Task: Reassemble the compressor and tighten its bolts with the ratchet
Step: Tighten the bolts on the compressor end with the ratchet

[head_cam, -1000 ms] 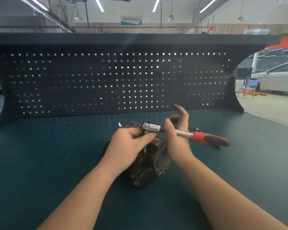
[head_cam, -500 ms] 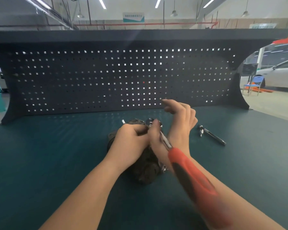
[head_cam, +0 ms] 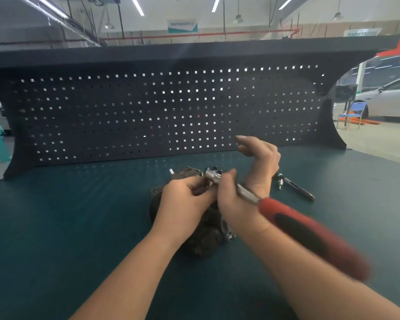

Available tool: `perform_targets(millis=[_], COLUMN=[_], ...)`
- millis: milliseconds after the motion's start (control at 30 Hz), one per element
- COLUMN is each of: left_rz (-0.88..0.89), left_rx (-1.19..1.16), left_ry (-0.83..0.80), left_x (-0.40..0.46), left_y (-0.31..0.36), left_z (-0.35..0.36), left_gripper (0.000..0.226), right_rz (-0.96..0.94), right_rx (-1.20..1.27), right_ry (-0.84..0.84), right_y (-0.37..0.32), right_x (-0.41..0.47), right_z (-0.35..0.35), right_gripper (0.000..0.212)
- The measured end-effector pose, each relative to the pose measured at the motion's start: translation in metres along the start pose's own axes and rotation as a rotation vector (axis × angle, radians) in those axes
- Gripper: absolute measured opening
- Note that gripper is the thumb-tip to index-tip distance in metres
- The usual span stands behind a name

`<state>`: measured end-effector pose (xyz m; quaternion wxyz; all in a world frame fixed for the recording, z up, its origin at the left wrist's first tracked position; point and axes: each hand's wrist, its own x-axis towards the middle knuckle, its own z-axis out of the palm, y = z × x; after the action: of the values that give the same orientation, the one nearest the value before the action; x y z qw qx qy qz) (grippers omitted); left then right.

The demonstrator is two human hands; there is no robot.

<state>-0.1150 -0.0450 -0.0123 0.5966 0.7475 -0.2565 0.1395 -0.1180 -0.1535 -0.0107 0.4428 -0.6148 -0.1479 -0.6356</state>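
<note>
The dark, grimy compressor [head_cam: 201, 241] lies on the green bench mat [head_cam: 67, 215] at the centre. The ratchet's chrome head [head_cam: 211, 174] sits over the compressor's top. Its red and black handle [head_cam: 310, 234] points toward me and to the right, blurred by motion. My left hand [head_cam: 185, 204] is curled over the compressor with its fingertips pinched just under the ratchet head. My right hand [head_cam: 247, 188] holds the ratchet's steel shaft under the thumb, with the other fingers raised and loosely spread. What sits under the ratchet head is hidden by my fingers.
A slim dark tool with a chrome tip [head_cam: 293, 187] lies on the mat right of my hands. A small chrome piece [head_cam: 171, 171] sticks up at the compressor's far left. A dark pegboard [head_cam: 148, 112] closes off the back of the bench.
The ratchet handle pointed right one second ago. It has since swung round toward me, and my right hand turned with it. My left hand stayed at the ratchet head.
</note>
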Motion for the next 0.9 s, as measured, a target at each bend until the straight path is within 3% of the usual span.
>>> perform_targets(millis=[67,133,233,333,400,533,567,667,767,900], left_rz=[0.053,0.113,0.092,-0.037,-0.033,-0.067,-0.068,-0.05,-0.048,-0.039], left_rx=[0.136,0.311,0.31,0.05,0.046,0.103,0.105,0.015,-0.062,0.03], left_ry=[0.042,0.08,0.093,-0.003,-0.07,-0.058,-0.043,0.0,0.019,0.064], left_x=[0.0,0.002,0.005,0.005,0.005,0.009,0.008,0.004,0.0,0.002], left_y=[-0.001,0.0,-0.003,0.002,0.004,0.004,0.003,0.005,0.007,0.003], left_z=[0.001,0.0,-0.004,-0.004,-0.006,-0.006,-0.005,-0.001,0.001,-0.001], left_gripper=[0.027,0.026,0.028,0.021,0.012,0.008,0.007,0.006,0.003,0.038], right_rz=[-0.091,-0.149,-0.113,0.012,0.092,0.56,0.597,0.379,0.064,-0.09], right_rx=[-0.126,-0.2,-0.21,-0.086,-0.044,0.17,0.209,0.14,-0.017,-0.236], right_ry=[-0.051,-0.135,-0.126,-0.116,-0.126,-0.272,-0.286,-0.154,-0.025,-0.087], right_y=[-0.021,-0.029,-0.016,0.005,0.021,0.038,0.038,0.028,0.007,-0.029], right_x=[-0.006,-0.012,-0.01,-0.006,-0.002,0.006,0.004,0.004,0.004,-0.006], right_z=[0.011,0.018,0.013,-0.003,-0.013,-0.012,-0.011,-0.011,-0.005,0.018], right_gripper=[0.054,0.05,0.049,0.045,0.043,0.061,0.059,0.05,0.059,0.056])
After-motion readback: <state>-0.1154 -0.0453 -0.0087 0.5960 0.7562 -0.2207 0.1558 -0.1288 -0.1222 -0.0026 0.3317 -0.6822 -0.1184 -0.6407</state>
